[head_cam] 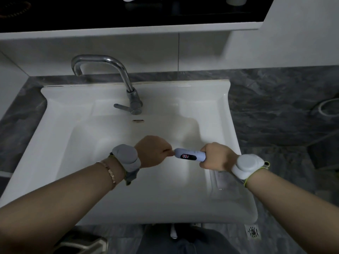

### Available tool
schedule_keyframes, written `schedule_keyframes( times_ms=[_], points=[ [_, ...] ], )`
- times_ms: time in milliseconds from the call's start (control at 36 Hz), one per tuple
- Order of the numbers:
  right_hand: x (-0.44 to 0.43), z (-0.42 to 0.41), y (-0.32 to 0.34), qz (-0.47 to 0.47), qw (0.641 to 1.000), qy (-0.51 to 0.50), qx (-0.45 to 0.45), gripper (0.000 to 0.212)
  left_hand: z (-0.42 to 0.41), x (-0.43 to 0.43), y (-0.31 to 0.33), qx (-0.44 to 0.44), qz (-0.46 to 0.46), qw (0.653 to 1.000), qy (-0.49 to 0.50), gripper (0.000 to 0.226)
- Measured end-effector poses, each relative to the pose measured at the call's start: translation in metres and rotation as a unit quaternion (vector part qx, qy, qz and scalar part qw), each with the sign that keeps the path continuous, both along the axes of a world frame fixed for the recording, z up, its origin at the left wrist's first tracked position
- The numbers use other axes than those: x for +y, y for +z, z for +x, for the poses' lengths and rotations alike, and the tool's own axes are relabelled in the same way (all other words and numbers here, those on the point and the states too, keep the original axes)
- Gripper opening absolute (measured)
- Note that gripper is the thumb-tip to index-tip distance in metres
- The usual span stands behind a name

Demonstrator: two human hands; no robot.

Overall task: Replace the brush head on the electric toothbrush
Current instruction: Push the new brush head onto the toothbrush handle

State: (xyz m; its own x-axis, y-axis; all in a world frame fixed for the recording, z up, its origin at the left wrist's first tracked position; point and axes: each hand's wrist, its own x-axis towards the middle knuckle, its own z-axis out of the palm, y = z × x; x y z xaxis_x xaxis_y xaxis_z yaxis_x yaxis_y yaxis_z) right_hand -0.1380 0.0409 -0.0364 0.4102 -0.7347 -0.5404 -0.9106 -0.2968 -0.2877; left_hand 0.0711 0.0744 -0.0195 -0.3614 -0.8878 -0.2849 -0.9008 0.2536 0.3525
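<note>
A pale blue electric toothbrush handle with a small lit display lies level over the white sink basin. My right hand grips its lower end. At the handle's top end my left hand is closed in a fist. The brush head is hidden inside that fist, so I cannot tell whether it is seated on the handle or pulled off.
The white sink has a chrome tap at its back. A clear tray rests on the sink's right rim. Grey marble counter lies on both sides. A floor drain sits below right.
</note>
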Motion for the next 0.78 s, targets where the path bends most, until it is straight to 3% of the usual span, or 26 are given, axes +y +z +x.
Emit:
schedule_keyframes(
  times_ms=[167, 250, 333, 389, 417, 472, 528, 667, 778],
  points=[
    [0.007, -0.003, -0.007, -0.017, 1.000, 0.016, 0.014, 0.029, -0.007, -0.001, -0.002, 0.089, 0.143, 0.982, 0.091, 0.031],
    [0.004, -0.006, -0.015, 0.014, 1.000, -0.004, 0.012, 0.025, -0.009, 0.001, -0.010, 0.007, 0.081, 0.996, 0.033, 0.038],
    [0.002, -0.010, -0.026, 0.062, 0.996, -0.055, -0.032, 0.013, -0.011, -0.011, -0.020, -0.032, -0.075, 0.996, -0.032, 0.030],
    [-0.003, -0.010, -0.033, 0.086, 0.986, -0.104, -0.096, 0.022, -0.012, -0.023, -0.024, -0.038, -0.094, 0.995, -0.010, 0.008],
    [-0.008, -0.008, -0.034, 0.093, 0.979, -0.129, -0.127, 0.026, -0.013, -0.032, -0.028, -0.014, -0.107, 0.994, 0.021, 0.015],
    [-0.014, -0.002, -0.037, 0.101, 0.960, -0.187, -0.182, 0.026, -0.027, -0.034, -0.035, -0.008, -0.069, 0.989, 0.132, 0.053],
    [-0.028, 0.001, -0.038, 0.090, 0.935, -0.255, -0.228, 0.023, -0.041, -0.033, -0.040, 0.025, -0.029, 0.963, 0.265, 0.063],
    [-0.059, -0.003, -0.033, -0.003, 0.871, -0.341, -0.354, 0.011, -0.059, -0.032, -0.055, 0.113, 0.117, 0.939, 0.302, 0.043],
    [-0.069, -0.010, -0.029, -0.077, 0.836, -0.349, -0.416, 0.011, -0.061, -0.036, -0.054, 0.155, 0.157, 0.919, 0.327, 0.033]
  ],
)
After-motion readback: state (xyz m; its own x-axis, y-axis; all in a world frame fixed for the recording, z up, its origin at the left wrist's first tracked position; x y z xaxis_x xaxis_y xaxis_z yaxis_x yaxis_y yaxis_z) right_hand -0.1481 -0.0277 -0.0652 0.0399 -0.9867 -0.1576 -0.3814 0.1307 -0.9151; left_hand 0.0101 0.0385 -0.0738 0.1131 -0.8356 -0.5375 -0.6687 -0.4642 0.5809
